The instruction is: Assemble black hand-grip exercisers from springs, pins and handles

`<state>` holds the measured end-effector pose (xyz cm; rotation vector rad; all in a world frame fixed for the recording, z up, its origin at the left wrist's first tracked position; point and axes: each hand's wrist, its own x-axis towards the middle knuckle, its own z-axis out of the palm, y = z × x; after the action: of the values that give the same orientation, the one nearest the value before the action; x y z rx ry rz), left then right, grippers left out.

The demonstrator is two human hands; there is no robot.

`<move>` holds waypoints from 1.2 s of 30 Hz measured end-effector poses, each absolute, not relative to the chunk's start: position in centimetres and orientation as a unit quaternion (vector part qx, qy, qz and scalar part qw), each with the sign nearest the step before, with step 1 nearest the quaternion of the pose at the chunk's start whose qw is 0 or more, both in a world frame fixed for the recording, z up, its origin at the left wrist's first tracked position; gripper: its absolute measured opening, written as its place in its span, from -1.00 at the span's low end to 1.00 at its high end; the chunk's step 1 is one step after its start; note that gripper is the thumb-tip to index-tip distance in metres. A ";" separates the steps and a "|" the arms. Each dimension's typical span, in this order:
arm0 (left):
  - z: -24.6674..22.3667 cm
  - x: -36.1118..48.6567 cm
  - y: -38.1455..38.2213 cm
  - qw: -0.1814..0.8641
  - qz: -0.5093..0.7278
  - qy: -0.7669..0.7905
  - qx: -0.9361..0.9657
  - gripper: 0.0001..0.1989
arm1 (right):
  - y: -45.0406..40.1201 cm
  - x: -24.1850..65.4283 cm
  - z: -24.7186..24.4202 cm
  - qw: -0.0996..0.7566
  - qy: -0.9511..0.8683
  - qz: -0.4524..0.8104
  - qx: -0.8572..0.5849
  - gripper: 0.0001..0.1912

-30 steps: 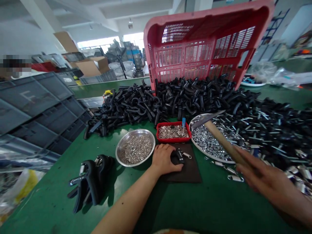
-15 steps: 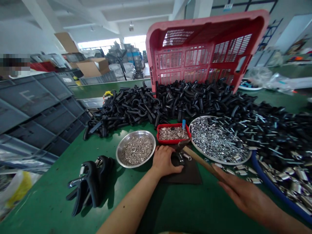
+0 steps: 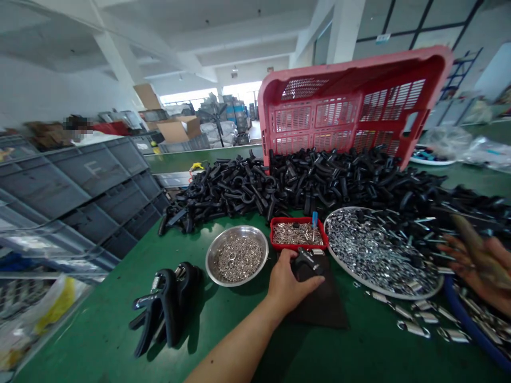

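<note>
Black plastic clamp half [image 3: 306, 263], with a small metal fitting at its end, sits on a dark, flat mat [image 3: 321, 306] on the green tabletop [image 3: 96, 332]; the person's left hand [image 3: 291, 282] is closed over it from the near side, fingers wrapped across its top. The right hand [image 3: 477, 268], blurred at the far right, is curled around a wooden hammer handle [image 3: 475, 247], above a blue-rimmed tub [image 3: 465, 324] of steel clips; just beyond the mat, a red plastic tray [image 3: 297, 247] holds small steel pins and an upright blue-handled tool [image 3: 315, 219]; to its left, a round steel bowl [image 3: 238, 227] holds small metal parts; to its right, a wide steel tray [image 3: 379, 294] is heaped with washers; loose steel spring clips [image 3: 413, 329] lie near that tray; two black spring clamps [image 3: 165, 308] lie left of the hands; a heap of black plastic clamp parts [image 3: 311, 181] spreads behind, against a tilted pink-red plastic crate [image 3: 351, 106].
</note>
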<state>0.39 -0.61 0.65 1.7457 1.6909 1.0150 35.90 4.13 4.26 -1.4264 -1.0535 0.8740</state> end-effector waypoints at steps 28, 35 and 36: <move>6.1 -12.4 18.2 -0.093 0.247 0.765 0.588 -0.68 | 1.2 15.2 -1.1 0.489 -0.315 0.663 -0.471 -0.71; 9.8 -5.0 7.3 -0.011 0.450 0.550 0.703 -0.66 | 0.8 15.7 0.6 0.545 -0.370 0.587 -0.471 -0.67; 9.2 -3.4 5.2 0.044 0.452 0.535 0.712 -0.67 | 0.5 15.9 1.2 0.551 -0.403 0.559 -0.470 -0.68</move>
<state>-3.35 5.20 9.21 2.1779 1.6358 1.3824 15.88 0.51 1.23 -1.1124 -0.9543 1.3217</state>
